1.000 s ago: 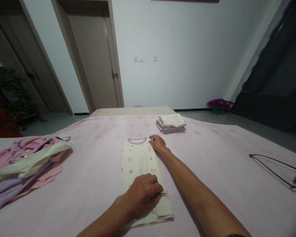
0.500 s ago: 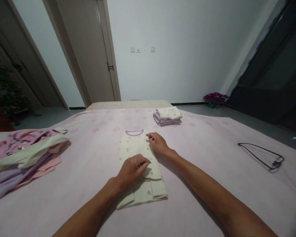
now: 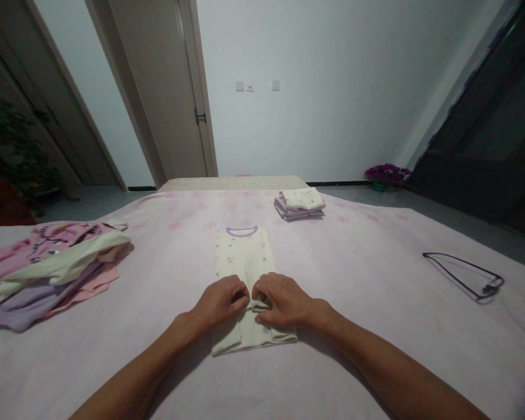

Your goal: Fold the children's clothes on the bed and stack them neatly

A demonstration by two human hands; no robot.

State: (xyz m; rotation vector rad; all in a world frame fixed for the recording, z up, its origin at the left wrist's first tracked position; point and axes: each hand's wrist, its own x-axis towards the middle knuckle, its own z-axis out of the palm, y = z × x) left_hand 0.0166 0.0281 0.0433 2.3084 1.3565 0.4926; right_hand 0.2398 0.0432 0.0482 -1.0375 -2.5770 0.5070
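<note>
A cream shirt (image 3: 242,254) with a purple neckline and a small scattered print lies folded into a long narrow shape, collar at the far end. My left hand (image 3: 225,298) rests on its lower left part, fingers curled and thumb bent in, pinching the cloth. Beside it, almost touching, my right hand (image 3: 284,298) has its fingers curled over the folded layer, with a bit of cloth showing between fingers and thumb. Both hands cover the middle of the shirt, and the fingertips are partly hidden. The shirt's lower end sticks out toward me below the hands.
A pink flowered cloth (image 3: 354,350) covers the table. A pile of loose clothes (image 3: 61,268) lies at the left. Several folded garments are in a stack (image 3: 300,205) at the back. A thin black wire frame (image 3: 464,274) lies at the right.
My right hand has come back toward me from beside the collar to the shirt's middle. My left hand has shifted slightly left, and both hands now grip the cloth side by side.
</note>
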